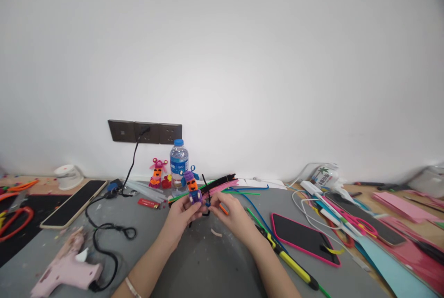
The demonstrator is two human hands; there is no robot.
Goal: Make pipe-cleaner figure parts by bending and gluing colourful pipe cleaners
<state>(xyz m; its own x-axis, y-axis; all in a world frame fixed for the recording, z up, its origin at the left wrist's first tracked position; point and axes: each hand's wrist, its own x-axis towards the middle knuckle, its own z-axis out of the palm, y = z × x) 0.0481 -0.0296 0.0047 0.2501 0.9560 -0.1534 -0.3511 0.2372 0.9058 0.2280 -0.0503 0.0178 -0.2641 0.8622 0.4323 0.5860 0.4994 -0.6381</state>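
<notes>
My left hand (184, 212) grips a small purple and orange figure (193, 187) with blue loops on its head, held upright above the grey mat. Just to the right, my right hand (224, 210) has its fingers pinched together beside the figure's lower side, near a small dark piece; what exactly they hold is too small to tell. A similar pink and orange figure (157, 173) stands behind, left of a water bottle (179, 168). Black and pink pipe cleaners (222, 182) lie behind my hands.
A pink glue gun (65, 268) with a black cord and a phone (74, 204) lie at left. On the right are a pink-edged phone (305, 239), a yellow cutter (294, 264), cables, scissors and coloured sheets (395, 261).
</notes>
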